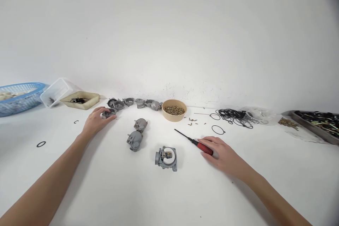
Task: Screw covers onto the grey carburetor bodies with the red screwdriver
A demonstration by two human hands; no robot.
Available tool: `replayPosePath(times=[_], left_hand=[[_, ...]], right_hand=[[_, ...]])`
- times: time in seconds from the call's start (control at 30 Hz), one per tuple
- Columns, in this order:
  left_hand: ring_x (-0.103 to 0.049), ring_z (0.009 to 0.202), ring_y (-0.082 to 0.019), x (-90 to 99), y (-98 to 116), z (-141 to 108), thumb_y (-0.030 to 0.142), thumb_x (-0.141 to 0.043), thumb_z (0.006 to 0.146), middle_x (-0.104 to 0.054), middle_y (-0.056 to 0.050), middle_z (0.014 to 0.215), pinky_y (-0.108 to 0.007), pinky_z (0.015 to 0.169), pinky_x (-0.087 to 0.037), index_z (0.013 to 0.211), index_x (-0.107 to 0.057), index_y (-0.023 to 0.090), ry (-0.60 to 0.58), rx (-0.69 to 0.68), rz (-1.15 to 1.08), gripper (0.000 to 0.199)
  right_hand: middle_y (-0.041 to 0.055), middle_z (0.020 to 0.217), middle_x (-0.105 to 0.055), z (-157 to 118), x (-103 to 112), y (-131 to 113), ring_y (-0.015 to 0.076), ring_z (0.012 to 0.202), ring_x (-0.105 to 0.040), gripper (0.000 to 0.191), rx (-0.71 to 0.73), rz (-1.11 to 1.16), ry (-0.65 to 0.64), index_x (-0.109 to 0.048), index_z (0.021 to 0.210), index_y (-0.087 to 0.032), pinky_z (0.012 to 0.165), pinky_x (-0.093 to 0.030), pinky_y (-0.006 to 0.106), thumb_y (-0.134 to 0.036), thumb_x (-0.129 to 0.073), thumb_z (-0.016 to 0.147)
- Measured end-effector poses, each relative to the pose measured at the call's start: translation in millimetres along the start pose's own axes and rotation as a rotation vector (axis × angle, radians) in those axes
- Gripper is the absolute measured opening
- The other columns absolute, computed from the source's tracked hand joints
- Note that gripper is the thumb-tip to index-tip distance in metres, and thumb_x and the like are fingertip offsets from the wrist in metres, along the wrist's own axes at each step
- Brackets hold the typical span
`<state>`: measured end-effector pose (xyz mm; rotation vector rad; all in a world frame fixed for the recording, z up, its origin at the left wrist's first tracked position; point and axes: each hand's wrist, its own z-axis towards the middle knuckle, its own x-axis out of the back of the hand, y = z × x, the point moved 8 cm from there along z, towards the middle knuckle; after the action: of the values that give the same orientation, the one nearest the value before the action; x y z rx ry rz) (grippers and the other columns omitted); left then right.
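Screwdriver (pixel 204 148) gripped in our right hand (pixel 221 154), cup (pixel 108 114) held in our left hand (pixel 95 121): we should pinch it squarely.

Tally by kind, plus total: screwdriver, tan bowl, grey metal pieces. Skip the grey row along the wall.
Red-handled screwdriver at right hand: 1
Tan bowl: 1
Touched grey piece at left hand: 1
Paired grey pieces: 2
Front grey piece: 1
Total: 6

Passage lies between the screwdriver (pixel 194 142) and open housing (pixel 167 155); leftward, 2 gray castings (pixel 135 139), seemingly touching, stand in the way.
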<state>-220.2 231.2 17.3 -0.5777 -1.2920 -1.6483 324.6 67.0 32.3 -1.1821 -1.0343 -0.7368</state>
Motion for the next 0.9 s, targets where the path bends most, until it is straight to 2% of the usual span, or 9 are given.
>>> replayPosePath(times=[0.3,0.43,0.53,0.6,0.67,0.73,0.77,0.83,0.9], left_hand=[[-0.061,0.108,-0.035,12.5,3.7,4.7,0.066,-0.077,0.067,-0.067,-0.008,0.117,-0.046,0.100,-0.045,0.093,-0.069,0.022,-0.038,-0.013,-0.040,0.052],[-0.063,0.103,-0.034,30.9,21.2,0.0,0.064,-0.079,0.067,-0.068,-0.006,0.110,-0.047,0.096,-0.051,0.088,-0.068,0.023,-0.002,-0.018,-0.127,0.047],[-0.058,0.118,-0.034,54.1,66.0,-15.0,0.061,-0.080,0.071,-0.062,-0.007,0.126,-0.045,0.096,-0.055,0.086,-0.068,0.023,0.103,-0.153,-0.255,0.043],[-0.055,0.124,-0.035,67.2,112.5,-36.2,0.060,-0.081,0.075,-0.055,-0.008,0.138,-0.046,0.101,-0.054,0.085,-0.068,0.023,0.140,-0.304,-0.309,0.041],[-0.055,0.124,-0.034,75.3,164.7,-67.7,0.052,-0.083,0.080,-0.055,-0.009,0.137,-0.049,0.108,-0.050,0.082,-0.067,0.021,0.116,-0.487,-0.432,0.035],[-0.051,0.129,-0.035,77.8,212.0,-105.8,0.038,-0.085,0.085,-0.053,-0.010,0.139,-0.051,0.112,-0.046,0.081,-0.067,0.020,0.009,-0.661,-0.645,0.025],[-0.047,0.133,-0.037,78.2,230.6,-124.6,0.033,-0.086,0.086,-0.050,-0.010,0.142,-0.052,0.112,-0.047,0.083,-0.068,0.021,-0.059,-0.727,-0.778,0.022],[-0.049,0.131,-0.038,78.5,256.1,-156.1,0.033,-0.089,0.085,-0.042,-0.012,0.148,-0.052,0.105,-0.053,0.090,-0.070,0.021,-0.196,-0.802,-1.039,0.023],[-0.054,0.124,-0.038,77.2,268.3,-175.4,0.034,-0.089,0.085,-0.037,-0.012,0.149,-0.049,0.096,-0.057,0.090,-0.068,0.021,-0.287,-0.816,-1.184,0.025]], right_hand=[[0.0070,0.148,-0.055,-1.8,-2.4,1.3,0.0306,0.135,-0.054,0.047,-0.006,0.024,-0.060,-0.060,0.141,-0.031,0.111,-0.048,0.048,-0.050,-0.049,0.100],[0.0070,0.146,-0.058,-0.7,-1.5,2.3,0.0304,0.130,-0.059,0.044,0.017,0.051,0.004,-0.063,0.139,-0.035,0.107,-0.052,0.048,-0.050,-0.052,0.099],[0.0066,0.136,-0.064,-2.3,7.9,-4.0,0.0268,0.114,-0.067,0.034,0.057,0.111,0.189,-0.070,0.128,-0.036,0.095,-0.059,0.044,-0.045,-0.054,0.100],[0.0067,0.124,-0.068,-5.8,16.7,-16.8,0.0238,0.099,-0.070,0.027,0.122,0.183,0.310,-0.072,0.121,-0.034,0.083,-0.061,0.040,-0.041,-0.055,0.100],[0.0063,0.114,-0.070,-8.7,24.9,-39.4,0.0206,0.084,-0.069,0.024,0.226,0.267,0.357,-0.072,0.119,-0.034,0.072,-0.061,0.036,-0.036,-0.059,0.099],[0.0059,0.113,-0.070,-9.8,33.6,-70.6,0.0183,0.077,-0.067,0.028,0.343,0.333,0.344,-0.069,0.123,-0.034,0.065,-0.059,0.033,-0.032,-0.064,0.096],[0.0060,0.114,-0.070,-9.4,38.2,-88.5,0.0192,0.082,-0.067,0.036,0.403,0.362,0.324,-0.066,0.130,-0.036,0.066,-0.059,0.033,-0.031,-0.068,0.094],[0.0063,0.115,-0.070,-7.7,49.5,-125.4,0.0214,0.091,-0.067,0.053,0.535,0.488,0.296,-0.058,0.140,-0.037,0.072,-0.060,0.034,-0.034,-0.075,0.090],[0.0072,0.120,-0.067,-3.8,59.5,-159.1,0.0246,0.103,-0.065,0.070,0.675,0.670,0.268,-0.051,0.146,-0.038,0.076,-0.060,0.037,-0.042,-0.082,0.084]])
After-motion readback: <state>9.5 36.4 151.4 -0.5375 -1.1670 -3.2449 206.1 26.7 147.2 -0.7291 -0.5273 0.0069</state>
